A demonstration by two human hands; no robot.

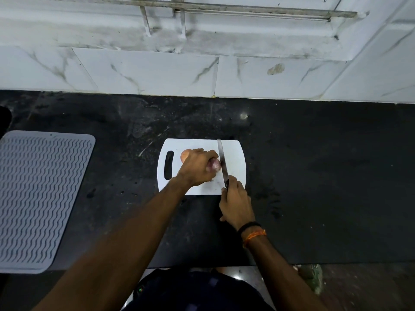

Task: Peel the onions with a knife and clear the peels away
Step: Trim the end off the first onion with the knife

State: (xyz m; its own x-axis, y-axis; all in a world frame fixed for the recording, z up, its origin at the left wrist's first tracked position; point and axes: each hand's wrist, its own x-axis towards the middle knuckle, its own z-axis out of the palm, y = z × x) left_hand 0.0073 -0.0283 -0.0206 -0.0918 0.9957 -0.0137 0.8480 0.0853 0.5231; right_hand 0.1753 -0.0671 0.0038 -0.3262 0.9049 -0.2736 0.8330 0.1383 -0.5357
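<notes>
A white cutting board (233,153) with a slot handle at its left end lies on the black worktop (314,176), roughly midway between the back wall edge and the front edge. The left hand (195,168) reaches over the board from the front left and is curled round a purple onion (214,165), holding it down on the board; only the onion's right end shows beyond the fingers. A second onion (185,155), orange-brown, lies on the board just behind the left hand, close to the slot handle, partly hidden by the hand. The right hand (235,202) is at the board's front right corner, fingers clamped round the dark handle of a knife (222,162). The blade runs from that hand toward the board's back edge, tip near that edge, and lies against the right end of the purple onion; whether it has entered the onion cannot be told. The two hands are apart, the blade between them. The right wrist carries a black band (249,226) and an orange thread (254,235). A grey ribbed mat (42,198) lies at the left end of the worktop, reaching its front edge, well apart from the board. White marbled tiles (157,72) rise behind the worktop's back edge. Small pale specks lie on the worktop behind the board; what they are cannot be told.
</notes>
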